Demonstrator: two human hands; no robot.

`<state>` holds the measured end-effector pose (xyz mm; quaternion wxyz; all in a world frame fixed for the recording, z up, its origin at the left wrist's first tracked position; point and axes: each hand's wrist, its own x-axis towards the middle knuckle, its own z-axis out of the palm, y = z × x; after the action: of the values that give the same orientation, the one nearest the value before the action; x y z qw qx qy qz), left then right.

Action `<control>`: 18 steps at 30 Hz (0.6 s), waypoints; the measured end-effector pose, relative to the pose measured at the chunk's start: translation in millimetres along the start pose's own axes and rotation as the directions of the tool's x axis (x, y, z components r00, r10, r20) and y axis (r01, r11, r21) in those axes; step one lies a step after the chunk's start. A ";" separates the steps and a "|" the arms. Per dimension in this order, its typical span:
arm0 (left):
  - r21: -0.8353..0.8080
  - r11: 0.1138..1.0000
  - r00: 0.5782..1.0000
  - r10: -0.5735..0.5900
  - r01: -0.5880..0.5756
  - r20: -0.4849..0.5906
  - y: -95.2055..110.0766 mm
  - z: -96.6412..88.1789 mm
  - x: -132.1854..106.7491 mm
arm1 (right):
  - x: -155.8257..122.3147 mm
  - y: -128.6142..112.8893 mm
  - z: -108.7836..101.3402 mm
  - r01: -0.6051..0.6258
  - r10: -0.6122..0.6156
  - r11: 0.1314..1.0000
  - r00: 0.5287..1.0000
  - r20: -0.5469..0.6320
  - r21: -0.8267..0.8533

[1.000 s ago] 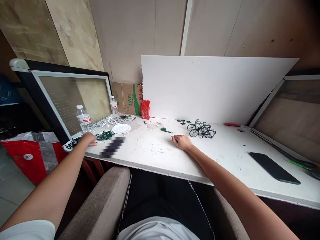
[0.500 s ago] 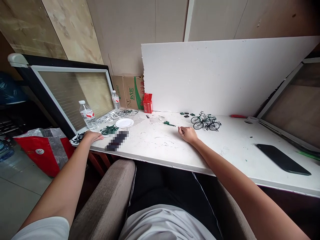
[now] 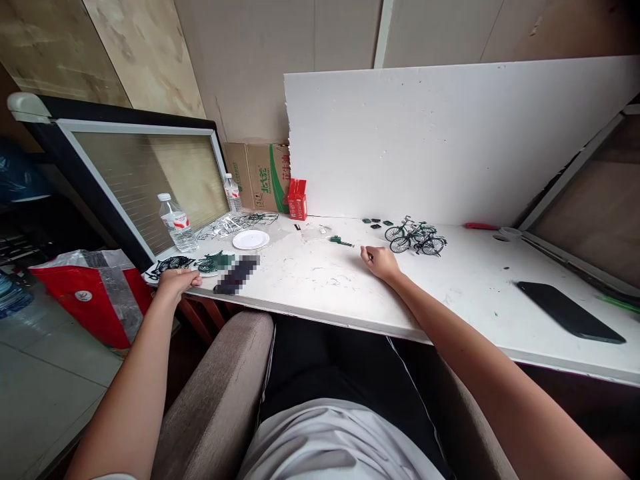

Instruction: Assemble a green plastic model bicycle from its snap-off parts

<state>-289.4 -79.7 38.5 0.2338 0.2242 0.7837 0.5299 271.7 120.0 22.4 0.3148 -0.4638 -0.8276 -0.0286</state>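
Observation:
My left hand (image 3: 179,283) is at the table's front left edge, its fingers bent and pressed together; anything inside them is hidden. Just beyond it lie black bicycle-shaped pieces (image 3: 171,265) on a white surface, and dark green ones (image 3: 209,263) are to their right. My right hand (image 3: 381,262) rests on the table with curled fingers, and its palm is out of sight. Close behind it to the right stand small model bicycles, a green one (image 3: 397,232) and a black one (image 3: 418,245). A small green piece with a thin arm (image 3: 341,241) lies left of that hand.
A white plate (image 3: 251,239), a bottle (image 3: 178,224) and another bottle (image 3: 232,193) are at left. Behind are a red box (image 3: 298,200), a carton (image 3: 265,177) and a white board (image 3: 430,143). Small dark pieces (image 3: 376,226) lie near the board. A black phone (image 3: 570,312) is at right.
My left hand has drawn back slightly toward the edge, uncovering more black pieces, and its fingers have bent inward. My right hand stays in nearly the same place; the view has tilted a little.

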 end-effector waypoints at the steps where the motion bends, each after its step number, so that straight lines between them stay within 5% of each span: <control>1: -0.028 1.000 1.000 -0.006 0.006 0.012 -1.1 -1.9 -1.3 | 0.1 0.3 0.3 -0.002 0.002 1.000 1.000 0.002 0.002; 10: -0.044 0.994 0.995 -0.101 0.101 0.009 -14.3 -25.2 1.8 | -2.3 1.6 -0.9 -0.070 0.069 0.997 0.997 0.023 0.044; 18: -0.017 0.974 0.971 -0.226 0.228 0.076 -21.2 -28.3 6.2 | -1.6 13.3 2.8 -0.143 0.146 0.983 0.989 -0.018 0.115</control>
<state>-313.6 -103.6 27.2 0.3243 0.1494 0.7883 0.5010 281.4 127.3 16.0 0.3528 -0.5036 -0.7879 0.0351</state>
